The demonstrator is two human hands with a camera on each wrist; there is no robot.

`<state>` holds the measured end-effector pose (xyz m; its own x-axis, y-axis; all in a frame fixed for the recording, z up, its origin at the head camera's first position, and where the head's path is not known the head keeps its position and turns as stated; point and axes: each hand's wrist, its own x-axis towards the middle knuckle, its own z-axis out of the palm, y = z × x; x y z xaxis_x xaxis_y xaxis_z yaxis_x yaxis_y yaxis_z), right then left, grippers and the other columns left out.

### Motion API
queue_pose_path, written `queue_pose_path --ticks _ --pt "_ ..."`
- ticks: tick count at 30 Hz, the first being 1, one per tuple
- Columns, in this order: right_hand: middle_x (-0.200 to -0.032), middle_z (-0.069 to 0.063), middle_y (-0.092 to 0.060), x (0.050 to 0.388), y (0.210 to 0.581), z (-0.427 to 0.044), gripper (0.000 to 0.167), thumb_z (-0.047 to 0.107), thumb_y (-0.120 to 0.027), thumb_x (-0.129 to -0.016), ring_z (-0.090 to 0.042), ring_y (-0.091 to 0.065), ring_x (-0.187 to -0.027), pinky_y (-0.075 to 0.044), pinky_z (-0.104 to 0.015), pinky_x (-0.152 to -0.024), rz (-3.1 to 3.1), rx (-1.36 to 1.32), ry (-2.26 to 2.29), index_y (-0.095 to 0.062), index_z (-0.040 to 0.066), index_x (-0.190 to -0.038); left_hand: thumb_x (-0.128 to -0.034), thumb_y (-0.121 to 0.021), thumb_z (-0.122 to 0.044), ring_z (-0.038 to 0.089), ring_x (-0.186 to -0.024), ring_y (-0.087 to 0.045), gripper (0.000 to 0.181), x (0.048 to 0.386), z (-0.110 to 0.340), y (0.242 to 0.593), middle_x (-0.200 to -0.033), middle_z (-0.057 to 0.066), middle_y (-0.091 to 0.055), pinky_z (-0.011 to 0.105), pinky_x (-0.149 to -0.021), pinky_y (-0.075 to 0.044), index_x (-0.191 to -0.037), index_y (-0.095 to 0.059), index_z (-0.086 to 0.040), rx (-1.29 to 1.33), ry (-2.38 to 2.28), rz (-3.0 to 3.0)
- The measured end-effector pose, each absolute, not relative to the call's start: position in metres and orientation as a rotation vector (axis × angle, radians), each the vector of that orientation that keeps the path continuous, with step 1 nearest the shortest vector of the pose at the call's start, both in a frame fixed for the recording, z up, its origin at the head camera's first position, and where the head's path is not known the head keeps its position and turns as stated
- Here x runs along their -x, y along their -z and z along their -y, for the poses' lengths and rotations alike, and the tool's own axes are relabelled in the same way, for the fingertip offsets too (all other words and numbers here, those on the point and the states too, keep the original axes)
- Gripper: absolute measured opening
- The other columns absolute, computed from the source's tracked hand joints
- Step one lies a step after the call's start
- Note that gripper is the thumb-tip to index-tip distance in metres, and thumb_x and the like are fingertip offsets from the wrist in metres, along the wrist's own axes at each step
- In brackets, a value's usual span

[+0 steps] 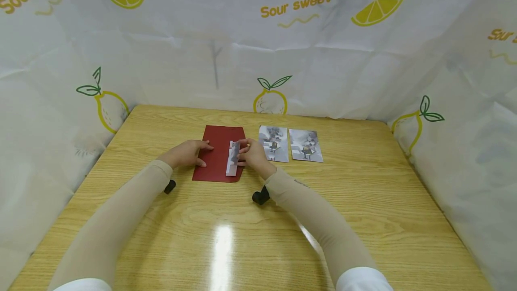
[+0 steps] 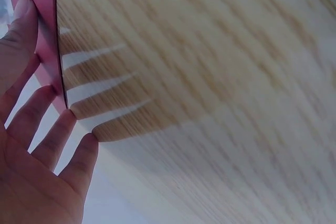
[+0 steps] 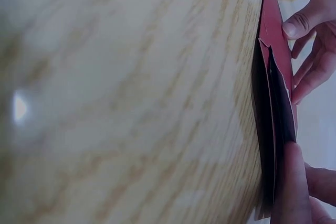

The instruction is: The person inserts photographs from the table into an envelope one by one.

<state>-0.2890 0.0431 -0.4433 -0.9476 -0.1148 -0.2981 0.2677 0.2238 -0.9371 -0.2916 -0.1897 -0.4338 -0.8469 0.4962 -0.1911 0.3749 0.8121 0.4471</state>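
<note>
A red envelope [image 1: 216, 156] lies on the wooden table. My left hand [image 1: 187, 152] rests on its left part, and in the left wrist view the fairly straight fingers [image 2: 50, 135] touch its edge. Near the envelope's right side shows a narrow strip of a grey-and-white picture card [image 1: 233, 160]; the rest of it is hidden. My right hand [image 1: 254, 157] pinches this card from the right. In the right wrist view the envelope [image 3: 275, 24] has a gap between its layers at the near edge, with my right fingers [image 3: 292, 187] beside it.
Two printed picture cards lie side by side right of the envelope, a left one [image 1: 283, 147] and a right one [image 1: 305, 146]. Black wrist-camera parts [image 1: 260, 196] hang under the wrists. White printed cloth [image 1: 226, 57] surrounds the wooden table [image 1: 363, 183].
</note>
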Motion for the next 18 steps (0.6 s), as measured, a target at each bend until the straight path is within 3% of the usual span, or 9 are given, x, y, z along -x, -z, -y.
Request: queue_pose_path --ticks 8,13,18 --pt "-0.081 -0.006 -0.054 0.289 0.445 -0.0398 0.055 -0.015 -0.06 -0.087 -0.016 -0.058 -0.065 -0.06 -0.037 -0.058 -2.198 -0.164 1.796 -0.054 0.009 -0.135 -0.0841 -0.075 -0.016 0.042 -0.14 -0.033 0.059 0.2913 0.1893 0.4331 -0.152 0.023 -0.035 0.05 -0.112 -0.036 -0.138 -0.053 -0.003 -0.656 -0.577 -2.695" --pt "-0.082 -0.003 -0.055 0.2899 0.4483 -0.037 0.052 -0.012 -0.061 -0.087 -0.016 -0.06 -0.066 -0.058 -0.034 -0.053 -2.242 -0.165 1.745 -0.055 0.011 -0.134 -0.0841 -0.075 -0.015 0.042 -0.14 -0.033 0.059 0.2909 0.1893 0.4326 -0.152 0.024 -0.035 0.05 -0.112 -0.035 -0.137 -0.053 -0.002 -0.663 -0.574 -2.696" --pt "-0.087 -0.008 -0.059 0.2902 0.4493 -0.0366 0.049 -0.011 -0.062 -0.087 -0.018 -0.064 -0.067 -0.059 -0.036 -0.054 -2.25 -0.144 1.728 -0.056 0.01 -0.131 -0.0843 -0.075 -0.015 0.042 -0.14 -0.033 0.059 0.2908 0.1891 0.432 -0.152 0.023 -0.035 0.05 -0.113 -0.035 -0.137 -0.053 -0.002 -0.661 -0.573 -2.695"
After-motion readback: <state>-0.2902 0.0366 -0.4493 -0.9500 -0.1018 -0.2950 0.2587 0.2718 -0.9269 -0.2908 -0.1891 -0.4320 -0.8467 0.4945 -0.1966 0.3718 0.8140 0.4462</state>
